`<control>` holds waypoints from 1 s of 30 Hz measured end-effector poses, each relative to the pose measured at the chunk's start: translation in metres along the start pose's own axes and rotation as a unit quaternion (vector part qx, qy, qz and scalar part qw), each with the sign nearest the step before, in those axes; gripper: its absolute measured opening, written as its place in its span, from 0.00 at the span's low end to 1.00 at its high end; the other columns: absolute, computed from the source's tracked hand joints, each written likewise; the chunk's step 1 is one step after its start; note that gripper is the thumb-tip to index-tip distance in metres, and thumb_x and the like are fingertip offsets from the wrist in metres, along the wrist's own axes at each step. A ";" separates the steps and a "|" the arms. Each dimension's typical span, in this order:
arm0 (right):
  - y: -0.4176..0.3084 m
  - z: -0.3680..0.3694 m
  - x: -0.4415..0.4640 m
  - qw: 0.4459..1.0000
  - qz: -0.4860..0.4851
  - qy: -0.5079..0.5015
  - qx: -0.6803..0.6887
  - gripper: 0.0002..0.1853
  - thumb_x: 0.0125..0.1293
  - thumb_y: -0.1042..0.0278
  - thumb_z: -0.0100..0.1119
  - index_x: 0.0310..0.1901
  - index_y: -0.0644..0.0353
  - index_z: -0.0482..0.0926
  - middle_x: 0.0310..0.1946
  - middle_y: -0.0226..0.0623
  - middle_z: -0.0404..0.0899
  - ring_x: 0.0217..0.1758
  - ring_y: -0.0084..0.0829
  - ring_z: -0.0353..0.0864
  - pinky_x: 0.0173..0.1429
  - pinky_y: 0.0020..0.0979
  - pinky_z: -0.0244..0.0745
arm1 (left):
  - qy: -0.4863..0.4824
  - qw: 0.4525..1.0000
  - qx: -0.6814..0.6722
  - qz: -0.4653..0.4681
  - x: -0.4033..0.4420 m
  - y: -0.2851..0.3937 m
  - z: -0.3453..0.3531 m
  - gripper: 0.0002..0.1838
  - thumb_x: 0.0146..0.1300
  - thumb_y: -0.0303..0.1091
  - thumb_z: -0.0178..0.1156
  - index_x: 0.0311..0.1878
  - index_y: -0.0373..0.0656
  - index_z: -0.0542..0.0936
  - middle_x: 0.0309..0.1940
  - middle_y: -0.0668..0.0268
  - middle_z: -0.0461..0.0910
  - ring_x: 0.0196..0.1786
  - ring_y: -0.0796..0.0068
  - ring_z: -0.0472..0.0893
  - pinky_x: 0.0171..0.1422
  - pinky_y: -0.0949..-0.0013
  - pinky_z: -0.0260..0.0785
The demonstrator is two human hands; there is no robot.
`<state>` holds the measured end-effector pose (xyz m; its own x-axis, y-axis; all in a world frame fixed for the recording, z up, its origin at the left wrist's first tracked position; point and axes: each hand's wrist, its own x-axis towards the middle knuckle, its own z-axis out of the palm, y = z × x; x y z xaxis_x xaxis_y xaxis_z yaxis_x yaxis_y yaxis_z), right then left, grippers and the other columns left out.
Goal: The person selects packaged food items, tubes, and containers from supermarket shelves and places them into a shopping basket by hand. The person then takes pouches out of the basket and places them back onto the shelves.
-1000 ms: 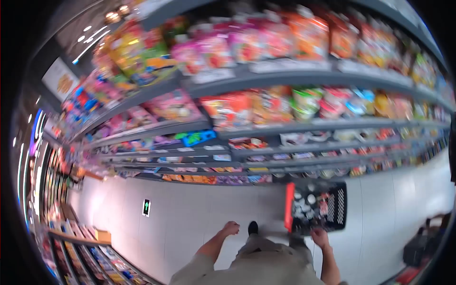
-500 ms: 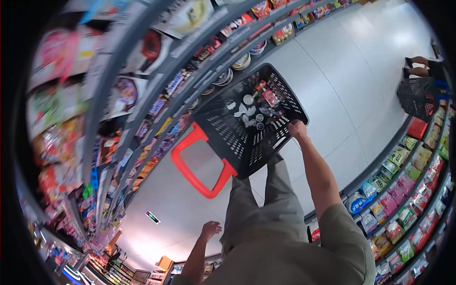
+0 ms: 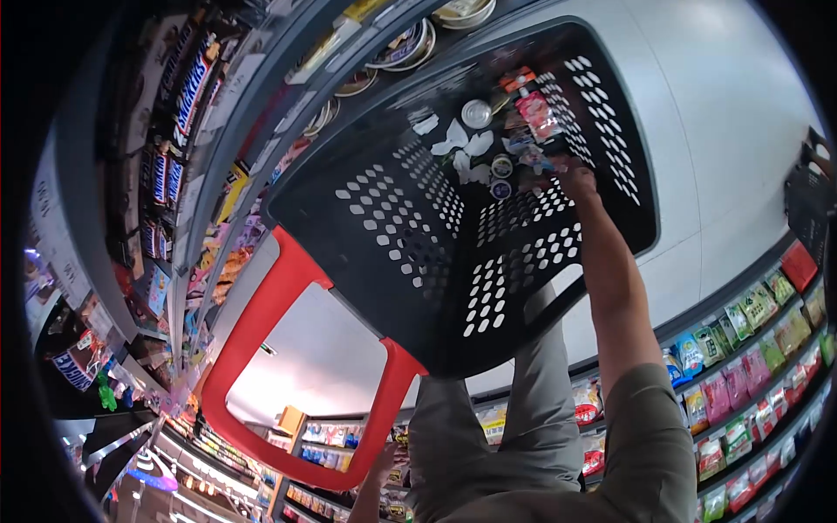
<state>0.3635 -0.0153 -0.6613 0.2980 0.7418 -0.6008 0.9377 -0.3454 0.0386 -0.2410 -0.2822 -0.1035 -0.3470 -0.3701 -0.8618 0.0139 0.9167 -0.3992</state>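
A black shopping basket [image 3: 375,279] with a red handle [image 3: 253,305] fills the middle of the head view, its open top facing me. My right hand [image 3: 577,181] reaches into it, close to the crumpled wrappers and small packets [image 3: 532,159]; its fingertips are too dim to make out. Farther in lie a red-and-pink pouch [image 3: 538,115], a silver-topped can [image 3: 477,113], white petal-shaped pieces [image 3: 471,146] and two small round containers [image 3: 500,189]. My left hand [image 3: 384,460] is low beside the red handle's lower corner, its fingers blurred and partly hidden.
Shelves of Snickers bars [image 3: 193,91] and round tubs [image 3: 405,45] line the left side, close to the basket. Bagged snacks [image 3: 715,397] fill the right shelves. Another person's dark basket [image 3: 806,205] is at the far right, on the pale floor [image 3: 689,113].
My right hand has left the basket's rim and gone inside. The basket appears larger and closer. My left hand is now near the red handle, and the view has shifted.
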 end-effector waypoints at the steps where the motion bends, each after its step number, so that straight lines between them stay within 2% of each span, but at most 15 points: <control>1: -0.001 0.006 0.005 0.999 0.027 -0.030 -0.001 0.17 0.69 0.54 0.53 0.44 0.58 0.83 0.41 0.46 0.84 0.51 0.50 0.84 0.47 0.45 0.82 | -0.003 1.000 -0.005 0.000 -0.006 0.006 0.005 0.13 0.73 0.38 0.53 0.49 0.38 0.77 0.36 0.58 0.82 0.39 0.64 0.85 0.44 0.62 0.82; 4: -0.005 -0.027 0.004 0.997 -0.034 -0.016 0.070 0.15 0.68 0.57 0.54 0.44 0.57 0.84 0.46 0.48 0.83 0.51 0.52 0.84 0.48 0.46 0.82 | -0.019 0.999 -0.036 0.011 0.006 0.004 0.011 0.12 0.74 0.38 0.53 0.48 0.38 0.77 0.35 0.59 0.82 0.38 0.66 0.85 0.43 0.65 0.82; 6: -0.012 -0.034 0.006 0.998 -0.028 -0.041 0.045 0.15 0.66 0.61 0.55 0.50 0.58 0.81 0.46 0.49 0.82 0.48 0.52 0.85 0.47 0.45 0.82 | -0.006 0.999 -0.033 0.024 0.014 0.003 0.012 0.13 0.74 0.39 0.53 0.48 0.37 0.77 0.36 0.59 0.82 0.37 0.67 0.85 0.43 0.65 0.81; 8: -0.017 -0.058 -0.004 0.995 -0.014 -0.093 -0.014 0.15 0.68 0.58 0.55 0.50 0.58 0.78 0.48 0.51 0.83 0.53 0.49 0.84 0.56 0.46 0.80 | -0.010 0.999 -0.037 0.033 0.012 0.014 0.019 0.13 0.74 0.39 0.53 0.48 0.37 0.77 0.36 0.60 0.82 0.37 0.68 0.85 0.43 0.65 0.81; 9: -0.004 -0.015 0.009 0.995 -0.015 -0.062 -0.072 0.20 0.67 0.51 0.57 0.53 0.55 0.78 0.49 0.51 0.83 0.53 0.50 0.84 0.57 0.46 0.80 | -0.015 0.998 -0.038 0.039 0.009 0.020 0.021 0.14 0.74 0.39 0.53 0.48 0.37 0.77 0.36 0.60 0.82 0.37 0.69 0.85 0.43 0.65 0.81; 12: -0.002 -0.047 -0.012 0.998 0.033 -0.053 0.022 0.22 0.66 0.46 0.55 0.53 0.53 0.79 0.50 0.49 0.83 0.54 0.48 0.84 0.59 0.44 0.79 | -0.077 0.994 -0.050 0.061 0.022 0.021 0.012 0.14 0.74 0.40 0.52 0.47 0.38 0.78 0.35 0.61 0.82 0.38 0.69 0.84 0.43 0.65 0.81; 15: 0.009 -0.095 -0.031 0.993 0.020 -0.051 0.103 0.19 0.63 0.47 0.55 0.38 0.52 0.86 0.42 0.44 0.86 0.49 0.45 0.86 0.53 0.43 0.82 | -0.088 0.988 -0.040 0.124 -0.009 0.048 0.023 0.16 0.74 0.42 0.52 0.48 0.37 0.78 0.35 0.60 0.82 0.39 0.69 0.84 0.44 0.65 0.81; 16: -0.001 -0.145 -0.055 0.999 -0.009 -0.019 0.032 0.16 0.60 0.50 0.58 0.37 0.50 0.88 0.41 0.42 0.87 0.46 0.43 0.87 0.49 0.43 0.83 | -0.084 0.986 -0.030 0.137 -0.008 0.051 0.018 0.17 0.74 0.43 0.52 0.48 0.36 0.78 0.36 0.59 0.82 0.40 0.68 0.84 0.44 0.65 0.81; 17: -0.004 -0.187 -0.069 0.985 -0.139 -0.072 -0.066 0.15 0.58 0.50 0.60 0.36 0.49 0.88 0.39 0.40 0.87 0.44 0.42 0.88 0.47 0.43 0.83 | -0.071 0.987 -0.014 0.140 -0.013 0.058 0.014 0.18 0.73 0.42 0.53 0.49 0.35 0.78 0.37 0.57 0.83 0.41 0.66 0.85 0.45 0.64 0.81; 18: -0.031 -0.300 -0.124 0.994 -0.040 -0.086 0.048 0.13 0.57 0.53 0.60 0.35 0.49 0.89 0.38 0.40 0.87 0.43 0.42 0.88 0.47 0.42 0.83 | -0.079 0.984 -0.017 0.161 -0.016 0.060 0.007 0.18 0.73 0.42 0.53 0.49 0.35 0.78 0.37 0.57 0.83 0.41 0.66 0.85 0.45 0.64 0.81; 19: -0.029 -0.308 -0.131 0.993 0.023 -0.086 0.073 0.12 0.57 0.56 0.58 0.35 0.50 0.88 0.38 0.42 0.87 0.42 0.42 0.88 0.47 0.40 0.83 | -0.083 0.978 -0.007 0.190 -0.016 0.062 -0.003 0.18 0.72 0.43 0.53 0.49 0.35 0.78 0.38 0.57 0.83 0.41 0.65 0.85 0.46 0.63 0.80; 24: -0.040 -0.455 -0.273 0.973 -0.044 0.123 0.192 0.13 0.61 0.54 0.55 0.33 0.53 0.84 0.36 0.48 0.85 0.40 0.46 0.85 0.45 0.43 0.80 | -0.099 0.947 0.013 0.305 -0.027 0.076 -0.069 0.17 0.70 0.40 0.55 0.51 0.35 0.78 0.38 0.54 0.84 0.39 0.64 0.86 0.44 0.64 0.80; 26: -0.052 -0.520 -0.344 0.956 -0.089 0.217 0.176 0.06 0.57 0.65 0.64 0.35 0.54 0.81 0.32 0.45 0.82 0.37 0.49 0.83 0.45 0.43 0.79 | -0.072 0.925 0.021 0.373 -0.032 0.090 -0.094 0.14 0.69 0.37 0.57 0.49 0.36 0.79 0.37 0.58 0.84 0.37 0.67 0.86 0.42 0.67 0.79; 29: -0.073 -0.596 -0.441 0.924 -0.144 0.288 0.206 0.07 0.54 0.71 0.66 0.35 0.59 0.80 0.32 0.44 0.82 0.34 0.46 0.83 0.42 0.41 0.79 | -0.046 0.868 0.037 0.492 -0.076 0.125 -0.121 0.13 0.70 0.37 0.57 0.46 0.35 0.80 0.34 0.61 0.83 0.34 0.73 0.84 0.39 0.71 0.77; 30: -0.083 -0.621 -0.470 0.909 -0.155 0.285 0.263 0.08 0.54 0.72 0.66 0.36 0.60 0.81 0.32 0.42 0.82 0.32 0.40 0.82 0.40 0.37 0.78 | -0.042 0.843 0.033 0.536 -0.102 0.140 -0.126 0.13 0.71 0.37 0.57 0.45 0.35 0.80 0.32 0.63 0.83 0.34 0.74 0.84 0.38 0.72 0.77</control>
<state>0.2573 0.0220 0.1139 0.2194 0.9756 -0.0010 0.8214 -0.1853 -0.5394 -0.3219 -0.0970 -0.0322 -0.0349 0.6527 -0.7568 0.3298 0.7224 0.6078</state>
